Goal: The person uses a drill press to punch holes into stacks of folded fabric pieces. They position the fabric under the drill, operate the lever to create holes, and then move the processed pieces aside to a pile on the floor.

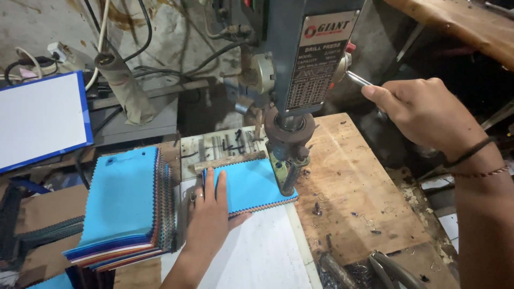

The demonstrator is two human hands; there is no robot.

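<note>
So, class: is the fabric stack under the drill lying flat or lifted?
Flat: the left hand presses the blue fabric stack onto the white board.

matt blue cloth swatches, rough scuffed wooden table, shiny metal handle

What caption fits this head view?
Left hand presses a blue fabric swatch stack under a drill press; right hand grips its feed lever.

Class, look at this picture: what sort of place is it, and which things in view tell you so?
Probably a small workshop: a drill press on a worn wooden bench, stacked fabric swatches, loose cables on a stained wall.
</note>
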